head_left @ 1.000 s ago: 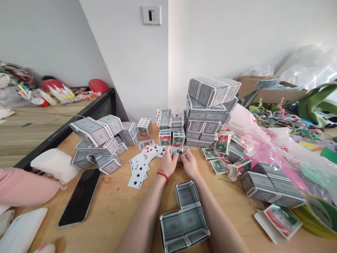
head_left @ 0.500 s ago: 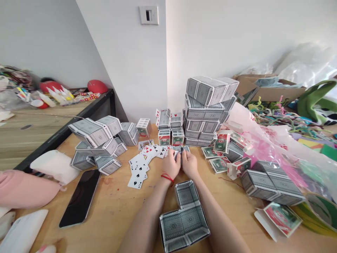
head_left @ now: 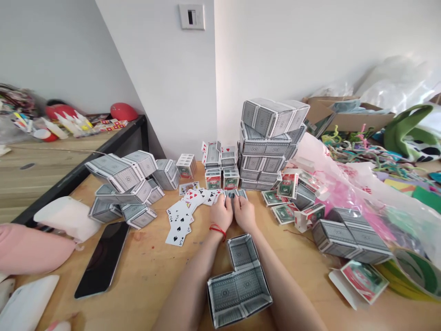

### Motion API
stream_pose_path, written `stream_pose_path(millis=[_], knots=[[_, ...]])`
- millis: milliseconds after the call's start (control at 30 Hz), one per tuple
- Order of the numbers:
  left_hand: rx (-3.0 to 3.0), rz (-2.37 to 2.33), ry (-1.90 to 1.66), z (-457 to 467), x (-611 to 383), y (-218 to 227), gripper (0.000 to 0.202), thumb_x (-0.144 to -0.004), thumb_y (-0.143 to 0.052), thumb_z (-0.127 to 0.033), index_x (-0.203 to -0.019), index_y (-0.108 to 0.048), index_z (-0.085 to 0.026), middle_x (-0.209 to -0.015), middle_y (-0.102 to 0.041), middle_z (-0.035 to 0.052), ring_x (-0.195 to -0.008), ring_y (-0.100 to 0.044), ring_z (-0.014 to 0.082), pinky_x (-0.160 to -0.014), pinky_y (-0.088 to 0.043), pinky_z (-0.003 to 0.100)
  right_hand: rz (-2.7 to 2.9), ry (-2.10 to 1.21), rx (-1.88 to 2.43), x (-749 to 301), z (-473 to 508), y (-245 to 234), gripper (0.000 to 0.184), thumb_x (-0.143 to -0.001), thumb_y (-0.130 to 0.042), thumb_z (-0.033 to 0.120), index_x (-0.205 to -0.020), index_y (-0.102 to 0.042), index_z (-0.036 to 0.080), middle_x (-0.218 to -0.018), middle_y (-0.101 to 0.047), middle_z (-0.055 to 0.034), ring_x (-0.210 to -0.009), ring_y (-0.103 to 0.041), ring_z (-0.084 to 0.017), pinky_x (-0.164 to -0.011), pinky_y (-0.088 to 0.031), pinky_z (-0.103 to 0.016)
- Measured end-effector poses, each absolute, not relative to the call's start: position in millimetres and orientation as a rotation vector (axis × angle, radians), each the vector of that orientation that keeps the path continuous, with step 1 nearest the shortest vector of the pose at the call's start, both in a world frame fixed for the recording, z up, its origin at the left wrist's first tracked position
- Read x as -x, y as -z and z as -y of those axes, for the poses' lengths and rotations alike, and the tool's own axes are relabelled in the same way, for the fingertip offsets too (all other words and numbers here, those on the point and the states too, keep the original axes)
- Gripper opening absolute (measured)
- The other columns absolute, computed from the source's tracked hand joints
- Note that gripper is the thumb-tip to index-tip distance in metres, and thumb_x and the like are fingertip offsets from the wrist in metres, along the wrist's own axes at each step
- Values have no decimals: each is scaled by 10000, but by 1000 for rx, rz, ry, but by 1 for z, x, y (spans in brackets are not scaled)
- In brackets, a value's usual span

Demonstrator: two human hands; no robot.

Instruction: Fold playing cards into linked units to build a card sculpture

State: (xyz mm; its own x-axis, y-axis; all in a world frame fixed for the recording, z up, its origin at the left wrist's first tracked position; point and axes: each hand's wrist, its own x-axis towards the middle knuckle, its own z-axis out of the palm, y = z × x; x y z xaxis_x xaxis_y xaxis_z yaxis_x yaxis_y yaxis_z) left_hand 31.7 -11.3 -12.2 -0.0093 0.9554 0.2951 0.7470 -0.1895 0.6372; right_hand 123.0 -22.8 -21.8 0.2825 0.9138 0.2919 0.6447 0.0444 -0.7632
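Note:
My left hand (head_left: 221,214), with a red cord at the wrist, and my right hand (head_left: 244,214) meet side by side at mid-table. Their fingers are closed together on a playing card, mostly covered by them. Just beyond the fingertips lie grey-backed playing cards (head_left: 241,193). Left of my hands, loose face-up cards (head_left: 179,220) are spread in an overlapping heap. Between my forearms rests an open-topped, L-shaped card structure (head_left: 237,285), built from folded grey-backed cards.
A tall stack of folded-card blocks (head_left: 265,138) rises behind my right hand. More card blocks (head_left: 127,184) and a phone (head_left: 101,262) are at left. Green-and-red card boxes (head_left: 285,213), pink plastic (head_left: 351,179) and a tape roll (head_left: 413,276) lie at right.
My fingers have drawn closer together and bent over the card, dark nails now showing side by side. The whole view has shifted slightly; the other things stay put.

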Motion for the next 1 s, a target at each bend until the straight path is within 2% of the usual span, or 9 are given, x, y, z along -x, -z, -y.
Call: stream_pose_path(millis=[267, 500, 833, 1000], knots=[[-1905, -1707, -1040, 7, -28, 11, 263, -841, -389, -242, -590, -441, -186, -522, -465, -12, -489, -441, 116, -482, -233, 225, 1440, -414, 1657, -123, 23, 22, 406, -851, -307, 455, -539, -397, 212, -458, -481, -4, -439, -420, -128, -454, -272, -229], [-1879, -1679, -1049, 7, -28, 14, 266, -843, -378, -255, -601, -458, -180, -547, -490, -3, -510, -451, 118, -495, -258, 226, 1418, -407, 1648, -122, 24, 19, 403, -846, -317, 437, -524, -394, 207, -436, -448, 11, -421, -389, -113, -439, -256, -227], [-1706, -1548, -1070, 4, -25, 9, 345, -810, -387, -311, -494, -357, -176, -486, -432, -25, -506, -388, 103, -507, -262, 219, 1349, -398, 1700, -123, 25, 15, 472, -830, -323, 469, -448, -328, 193, -387, -345, 37, -422, -328, -90, -427, -223, -219], [-1722, -1531, -1102, 3, -25, 7, 339, -793, -398, -305, -483, -352, -176, -466, -399, -25, -477, -350, 101, -500, -238, 226, 1348, -430, 1687, -123, 24, 15, 484, -831, -297, 504, -457, -338, 199, -390, -384, 24, -431, -351, -103, -437, -235, -224]])
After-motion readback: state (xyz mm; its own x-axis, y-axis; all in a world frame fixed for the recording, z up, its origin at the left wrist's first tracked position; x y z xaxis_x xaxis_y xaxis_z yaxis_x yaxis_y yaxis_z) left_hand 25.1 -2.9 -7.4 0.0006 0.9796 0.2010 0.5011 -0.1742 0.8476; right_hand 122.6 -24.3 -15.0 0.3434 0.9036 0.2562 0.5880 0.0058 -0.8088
